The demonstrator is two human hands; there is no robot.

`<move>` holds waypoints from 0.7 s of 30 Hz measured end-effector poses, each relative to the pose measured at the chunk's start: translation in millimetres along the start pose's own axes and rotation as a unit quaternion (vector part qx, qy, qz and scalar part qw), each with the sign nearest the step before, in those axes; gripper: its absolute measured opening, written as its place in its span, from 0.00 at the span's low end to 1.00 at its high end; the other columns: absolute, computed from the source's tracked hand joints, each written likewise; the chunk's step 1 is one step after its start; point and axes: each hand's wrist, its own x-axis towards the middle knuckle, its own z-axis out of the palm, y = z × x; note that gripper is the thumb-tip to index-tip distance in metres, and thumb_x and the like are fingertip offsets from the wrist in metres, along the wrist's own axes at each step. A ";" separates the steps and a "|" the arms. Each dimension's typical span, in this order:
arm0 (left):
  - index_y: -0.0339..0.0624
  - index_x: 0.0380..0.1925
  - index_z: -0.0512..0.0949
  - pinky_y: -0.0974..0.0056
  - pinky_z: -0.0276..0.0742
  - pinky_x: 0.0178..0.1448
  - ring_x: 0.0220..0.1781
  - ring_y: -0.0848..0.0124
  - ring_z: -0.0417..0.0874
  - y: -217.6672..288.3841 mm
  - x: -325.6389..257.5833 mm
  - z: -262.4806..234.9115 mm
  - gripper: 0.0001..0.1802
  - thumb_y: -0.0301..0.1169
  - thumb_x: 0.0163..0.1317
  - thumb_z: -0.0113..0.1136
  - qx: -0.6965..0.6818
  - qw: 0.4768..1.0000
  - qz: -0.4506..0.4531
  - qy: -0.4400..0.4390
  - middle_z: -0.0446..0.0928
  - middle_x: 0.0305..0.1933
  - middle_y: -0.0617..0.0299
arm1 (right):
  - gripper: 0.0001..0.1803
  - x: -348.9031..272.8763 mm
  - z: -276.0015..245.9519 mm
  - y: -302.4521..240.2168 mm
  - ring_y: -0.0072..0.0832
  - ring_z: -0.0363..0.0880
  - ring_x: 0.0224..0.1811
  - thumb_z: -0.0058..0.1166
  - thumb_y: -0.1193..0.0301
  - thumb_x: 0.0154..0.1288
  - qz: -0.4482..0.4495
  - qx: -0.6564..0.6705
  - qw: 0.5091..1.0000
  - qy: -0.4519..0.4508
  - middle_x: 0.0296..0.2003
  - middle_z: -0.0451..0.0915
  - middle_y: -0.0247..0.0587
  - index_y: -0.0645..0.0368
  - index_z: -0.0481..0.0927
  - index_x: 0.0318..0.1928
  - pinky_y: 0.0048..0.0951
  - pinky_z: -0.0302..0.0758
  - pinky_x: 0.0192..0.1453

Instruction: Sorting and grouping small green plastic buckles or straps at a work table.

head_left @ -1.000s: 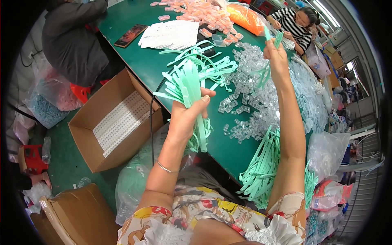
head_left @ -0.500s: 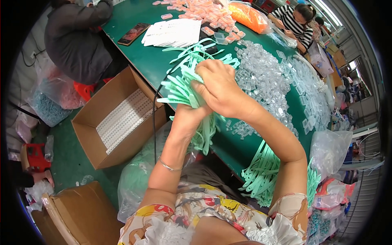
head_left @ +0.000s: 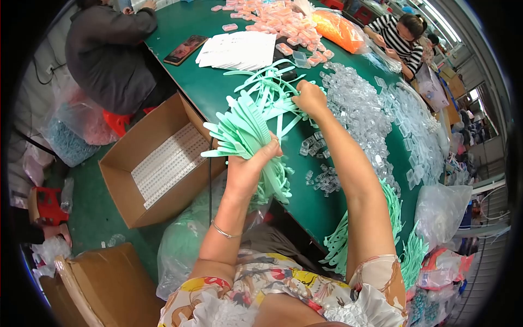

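Note:
A thick bundle of mint-green plastic strips (head_left: 242,128) is wrapped in my left hand (head_left: 253,169), held upright above the table's near edge. The strips have rounded ends, and some show ridged edges; their lower ends hang below the fist. Farther off, my right hand (head_left: 310,101) has its fingers closed at the edge of a loose tangle of the same green strips (head_left: 269,87) on the table. The fingertips appear to pinch one strip, though they are partly hidden. More green strips (head_left: 340,240) hang over the table edge beneath my right forearm.
Clear plastic caps (head_left: 354,103) are heaped right of my right hand on the green table (head_left: 188,76). White papers (head_left: 237,50), a phone (head_left: 185,49) and orange cases (head_left: 278,22) lie beyond. An open carton (head_left: 117,188) stands left. Two people (head_left: 111,54) sit across and left.
My right hand has left the bundle and moved away to the loose strips. My left hand still grips the bundle, now more fully in view.

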 end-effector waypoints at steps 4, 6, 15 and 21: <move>0.36 0.31 0.74 0.70 0.71 0.36 0.30 0.74 0.74 1.6 8.3 -4.1 0.06 0.25 0.55 0.58 0.015 0.999 0.020 0.026 0.74 0.27 0.62 | 0.10 2.5 1.6 5.3 0.42 0.78 0.37 0.62 0.66 0.45 -0.022 0.010 0.999 0.037 0.33 0.79 0.42 0.55 0.79 0.29 0.39 0.74 0.42; 0.35 0.32 0.74 0.70 0.71 0.35 0.29 0.74 0.74 -1.4 16.4 -7.5 0.08 0.25 0.53 0.61 0.026 0.998 0.019 0.052 0.74 0.29 0.61 | 0.07 4.5 1.1 16.9 0.44 0.76 0.40 0.58 0.66 0.50 -0.136 0.015 0.975 0.176 0.36 0.75 0.41 0.52 0.79 0.31 0.41 0.73 0.42; 0.34 0.38 0.78 0.69 0.72 0.41 0.35 0.78 0.76 -15.9 74.9 -2.1 0.13 0.25 0.52 0.63 0.114 0.984 0.089 0.103 0.79 0.35 0.63 | 0.09 -23.3 -115.7 -50.3 0.29 0.77 0.30 0.56 0.71 0.55 -0.349 0.165 0.921 -0.058 0.30 0.80 0.41 0.65 0.79 0.34 0.27 0.74 0.35; 0.35 0.40 0.77 0.70 0.70 0.42 0.36 0.78 0.75 -17.8 89.3 -7.4 0.14 0.25 0.52 0.63 0.094 0.986 0.081 0.111 0.77 0.36 0.65 | 0.10 13.3 -104.6 -50.0 0.19 0.74 0.32 0.54 0.68 0.59 -0.267 0.470 0.805 -0.243 0.27 0.77 0.30 0.63 0.79 0.35 0.22 0.71 0.37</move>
